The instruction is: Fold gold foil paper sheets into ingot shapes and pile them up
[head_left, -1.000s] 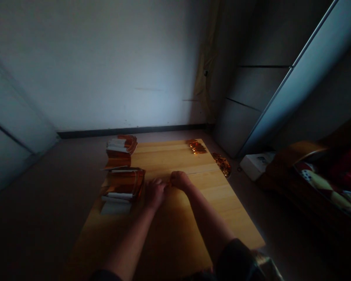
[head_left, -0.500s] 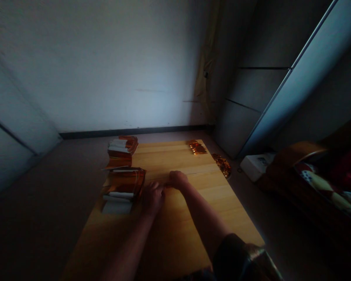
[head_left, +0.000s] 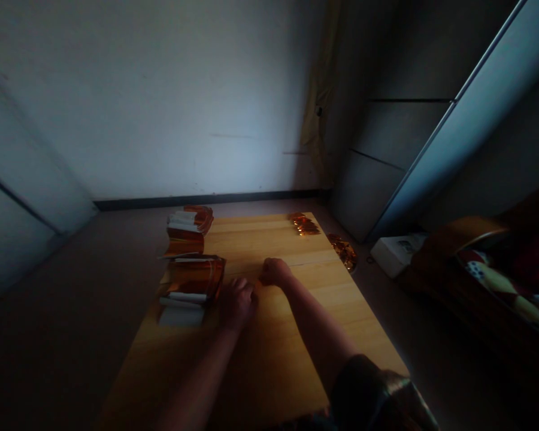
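Close together over the middle of the wooden table (head_left: 296, 335), both my hands have curled fingers. My left hand (head_left: 239, 304) is closed beside the nearer stack of coppery foil paper (head_left: 191, 275), its fingertips pointing toward the other hand. A little farther up and to the right, my right hand (head_left: 276, 272) forms a fist-like pinch. Whatever lies in the fingers is too small and dark to make out. Behind the nearer stack is another pile of foil paper (head_left: 191, 220) with white sides showing.
Several shiny folded foil pieces (head_left: 304, 224) sit in a row at the table's far right corner. Beyond the right edge, lower down, is a heap of similar foil pieces (head_left: 342, 251). A white box (head_left: 397, 254) stands on the floor beside a wooden-armed seat (head_left: 480, 230).
My hands have drawn slightly apart, and the left fingers have curled in more. The view has shifted a little; the foil stacks stay in place.
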Tool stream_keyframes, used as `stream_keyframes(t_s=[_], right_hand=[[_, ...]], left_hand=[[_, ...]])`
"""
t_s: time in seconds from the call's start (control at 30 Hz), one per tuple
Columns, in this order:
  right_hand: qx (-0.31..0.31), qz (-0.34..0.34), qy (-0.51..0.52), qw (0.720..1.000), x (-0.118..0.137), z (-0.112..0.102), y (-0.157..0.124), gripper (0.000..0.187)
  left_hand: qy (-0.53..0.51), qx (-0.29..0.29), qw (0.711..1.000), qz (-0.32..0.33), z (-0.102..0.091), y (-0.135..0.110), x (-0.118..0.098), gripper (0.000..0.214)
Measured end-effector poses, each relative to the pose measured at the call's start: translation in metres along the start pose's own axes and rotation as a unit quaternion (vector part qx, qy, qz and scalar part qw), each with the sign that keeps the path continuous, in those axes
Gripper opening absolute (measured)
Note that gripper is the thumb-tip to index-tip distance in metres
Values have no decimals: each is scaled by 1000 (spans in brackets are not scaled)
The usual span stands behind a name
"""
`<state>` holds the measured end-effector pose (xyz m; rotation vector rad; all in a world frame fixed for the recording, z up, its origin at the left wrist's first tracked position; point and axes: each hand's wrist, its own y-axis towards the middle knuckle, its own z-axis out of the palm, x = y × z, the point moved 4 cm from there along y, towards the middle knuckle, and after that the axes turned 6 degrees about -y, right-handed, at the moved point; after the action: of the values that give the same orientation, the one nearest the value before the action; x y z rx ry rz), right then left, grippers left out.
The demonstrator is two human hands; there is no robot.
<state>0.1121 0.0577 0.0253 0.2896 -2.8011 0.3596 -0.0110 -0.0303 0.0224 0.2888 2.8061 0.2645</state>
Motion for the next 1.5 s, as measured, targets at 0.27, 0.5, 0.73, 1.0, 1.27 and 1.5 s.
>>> stream_keyframes(t_s=[0.27, 0.5, 0.73, 1.0, 1.27, 1.5], right_hand=[[-30, 6, 10, 999, -5, 4, 2, 18], [-51, -22, -19, 998, 0, 0, -3, 18], [-92, 1, 6, 996, -13, 2, -8, 16], [-101, 108, 39, 988, -46, -5, -15, 15], [-66, 145, 68, 985, -49, -8, -15, 25], [-23, 161, 31, 986, -37, -14, -13, 28]], left_hand=[[38, 64, 997, -36, -5, 27, -20, 32], [-2, 117, 990, -73, 5, 43, -28, 31], [-15, 113, 991, -72, 11, 37, -29, 32], [-39, 88, 995, -24, 13, 35, -29, 34], [-52, 87, 994, -42, 12, 33, -30, 35], [-16, 91, 994, -60, 18, 34, -27, 39]])
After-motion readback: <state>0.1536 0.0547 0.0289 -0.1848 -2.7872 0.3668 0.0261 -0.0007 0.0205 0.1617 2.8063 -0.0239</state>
